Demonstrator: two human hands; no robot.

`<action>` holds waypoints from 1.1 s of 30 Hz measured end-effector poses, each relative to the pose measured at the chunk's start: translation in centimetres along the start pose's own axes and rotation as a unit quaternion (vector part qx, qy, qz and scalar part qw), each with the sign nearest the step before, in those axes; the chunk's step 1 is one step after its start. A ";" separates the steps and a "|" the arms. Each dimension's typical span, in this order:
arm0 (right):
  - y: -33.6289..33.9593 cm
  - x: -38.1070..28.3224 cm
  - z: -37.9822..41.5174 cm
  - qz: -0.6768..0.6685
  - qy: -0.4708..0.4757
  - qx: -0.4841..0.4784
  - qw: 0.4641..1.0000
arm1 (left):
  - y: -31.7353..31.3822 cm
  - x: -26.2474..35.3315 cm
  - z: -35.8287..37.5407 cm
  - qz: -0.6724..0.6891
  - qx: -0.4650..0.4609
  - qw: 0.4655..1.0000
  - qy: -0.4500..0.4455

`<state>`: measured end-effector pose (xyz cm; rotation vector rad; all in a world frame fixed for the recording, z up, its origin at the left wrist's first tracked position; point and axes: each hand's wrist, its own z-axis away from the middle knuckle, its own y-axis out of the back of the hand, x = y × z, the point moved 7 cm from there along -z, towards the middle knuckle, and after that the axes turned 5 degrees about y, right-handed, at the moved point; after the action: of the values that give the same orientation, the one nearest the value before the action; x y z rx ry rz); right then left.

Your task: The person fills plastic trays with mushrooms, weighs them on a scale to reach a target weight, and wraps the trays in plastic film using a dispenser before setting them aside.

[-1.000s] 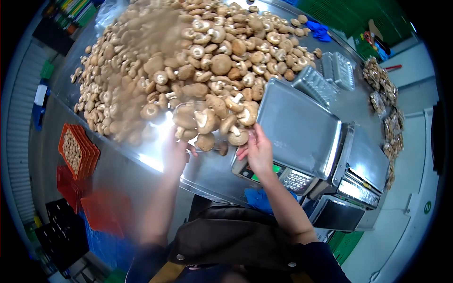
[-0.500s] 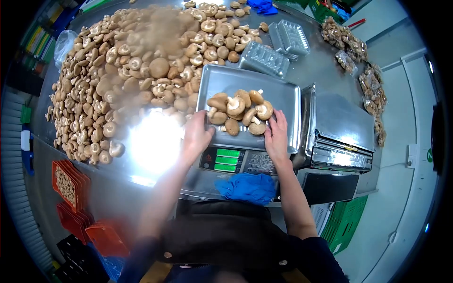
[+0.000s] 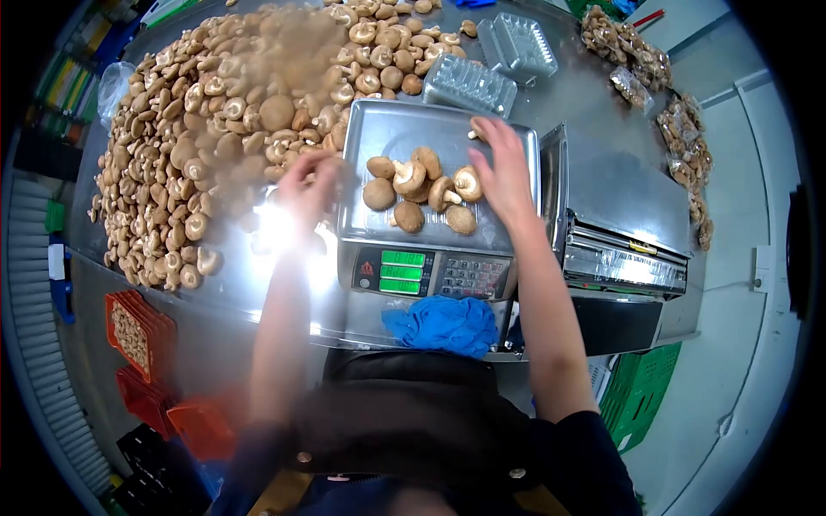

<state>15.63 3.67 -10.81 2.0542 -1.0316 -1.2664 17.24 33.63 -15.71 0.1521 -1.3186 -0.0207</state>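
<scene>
A metal tray [image 3: 396, 129] on a digital scale [image 3: 434, 273] holds several brown shiitake mushrooms [image 3: 409, 176], some with pale stems up. Over the tray's right side, my right hand [image 3: 508, 176] is closed on one mushroom [image 3: 473, 135]; its pale stem shows at the fingertips, the rest mostly hidden. My left hand [image 3: 308, 193] is just left of the tray, near the edge of the large mushroom pile [image 3: 163, 155]. Its fingers look curled, but motion blur hides whether they hold anything. The scale's green displays [image 3: 402, 271] are lit; their digits are unreadable.
Clear plastic punnets [image 3: 471, 86] stand behind the tray. To the right is a metal wrapping machine [image 3: 628, 258], with packed mushrooms [image 3: 680, 146] along the far edge. A crumpled blue cloth or glove [image 3: 443, 325] lies before the scale. Orange crates [image 3: 142, 335] stand lower left.
My hands have left the tray's front edge. The right moved up and took a mushroom; the left moved up and left. Mushrooms on the tray have spread apart, and the view has shifted slightly.
</scene>
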 end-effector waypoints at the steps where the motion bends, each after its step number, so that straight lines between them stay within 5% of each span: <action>1: -1.4 0.6 -1.2 0.055 0.001 -0.022 0.998 | 0.9 0.9 0.5 0.104 0.031 0.994 -0.034; 5: -5.1 5.5 -3.4 0.117 -0.013 -0.133 0.984 | 6.5 -1.1 1.4 0.189 0.066 0.978 -0.058; 8: -3.8 9.6 -3.2 0.019 -0.059 -0.065 0.996 | 7.8 -0.4 5.1 0.153 0.052 0.985 -0.054; 10: 0.0 9.4 -1.6 -0.178 -0.223 0.065 0.956 | 8.4 -1.6 7.0 0.248 0.082 0.965 -0.013; 13: 1.2 9.5 2.2 -0.687 -0.306 0.197 0.629 | 9.1 -3.7 9.4 0.381 0.167 0.908 0.056; 15: 1.7 5.8 5.4 -0.839 -0.323 0.241 0.366 | 7.3 -4.4 9.6 0.561 0.043 0.821 0.094; 17: 1.1 2.1 7.9 -0.837 -0.389 0.243 0.299 | 6.6 -6.4 9.1 0.629 -0.057 0.767 0.114; 19: -0.4 1.0 9.2 -0.907 -0.337 0.126 0.219 | 4.0 -3.9 9.1 0.461 -0.025 0.883 0.087; 20: -0.2 1.2 9.4 -0.822 -0.357 0.116 0.429 | 2.4 -1.5 9.2 0.323 -0.026 0.945 0.045; 22: 1.9 -1.3 7.3 -0.536 -0.310 0.091 0.780 | -2.2 2.6 9.8 0.196 -0.036 0.978 -0.060; 23: 2.3 -2.4 6.5 -0.376 -0.296 0.054 0.876 | -3.5 3.7 9.8 0.143 -0.017 0.982 -0.124; 24: 3.1 -4.1 4.9 -0.221 -0.170 0.042 0.959 | -4.5 6.0 9.9 -0.020 0.009 0.963 -0.268; 25: 3.3 -6.2 4.0 -0.056 -0.036 0.026 0.997 | -6.1 7.8 10.4 -0.182 0.035 0.898 -0.399; 27: 2.9 -7.0 3.7 -0.088 -0.012 0.025 0.996 | -7.7 7.6 9.7 -0.107 -0.024 0.919 -0.379; 33: 1.2 -6.9 3.4 -0.013 0.027 0.011 0.999 | -7.0 6.5 8.5 -0.084 0.005 0.942 -0.325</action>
<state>10.27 8.49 -7.90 2.1136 -1.0023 -1.2099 11.16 25.23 -8.28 0.2820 -1.9638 -0.2268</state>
